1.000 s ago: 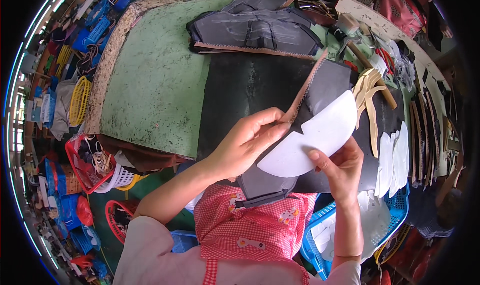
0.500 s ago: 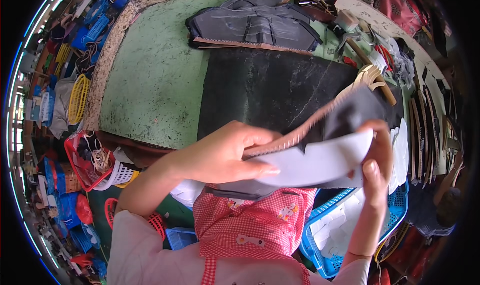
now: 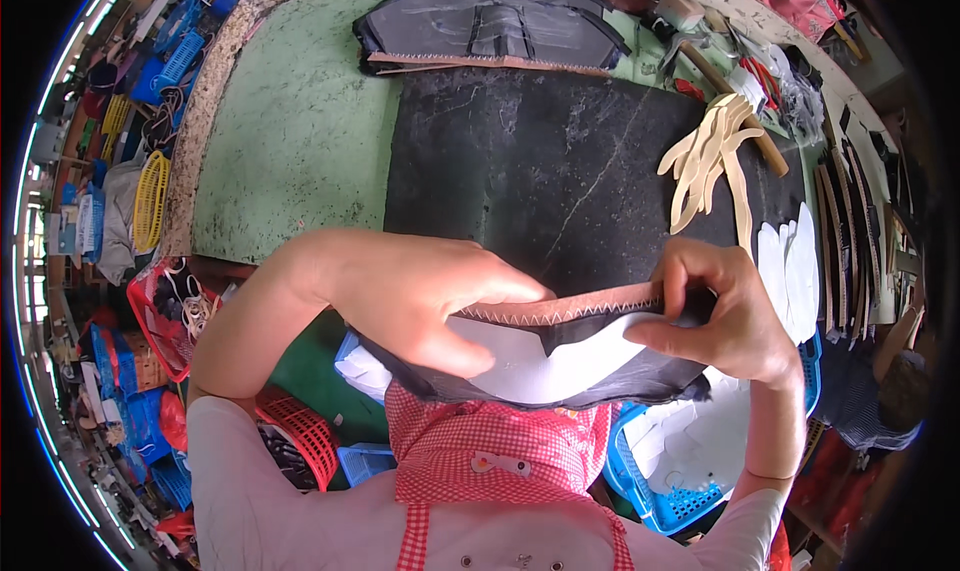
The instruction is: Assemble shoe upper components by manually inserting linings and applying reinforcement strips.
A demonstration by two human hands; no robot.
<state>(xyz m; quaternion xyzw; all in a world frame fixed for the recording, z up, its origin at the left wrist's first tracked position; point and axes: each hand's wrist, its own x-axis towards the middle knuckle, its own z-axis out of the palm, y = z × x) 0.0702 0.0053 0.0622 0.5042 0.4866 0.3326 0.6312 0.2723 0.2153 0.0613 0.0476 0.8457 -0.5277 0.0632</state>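
Both hands hold a dark shoe-upper-like piece (image 3: 640, 393) above my lap, at the near edge of the table. A tan strip with white zigzag stitching (image 3: 560, 311) runs along its upper edge. Against its near face lies a curved white sheet (image 3: 545, 366), covering part of the dark material. My left hand (image 3: 425, 296) is closed on the left part, thumb over the white sheet and fingers over the stitched strip. At the right end my right hand (image 3: 735, 316) pinches the edge, its thumb on the white sheet and fingers curled at the strip.
A black slab (image 3: 520, 171) covers part of the green tabletop (image 3: 290, 141). Dark stitched pieces (image 3: 490, 31) are stacked at the back. Cream strips (image 3: 712, 156) and white sheets (image 3: 788, 271) lie right. Below stand a blue basket (image 3: 665, 511) and a red basket (image 3: 310, 431).
The held piece has swung down from its raised, tilted position on the right and is now nearly level. My right hand has shifted its grip to the upper edge.
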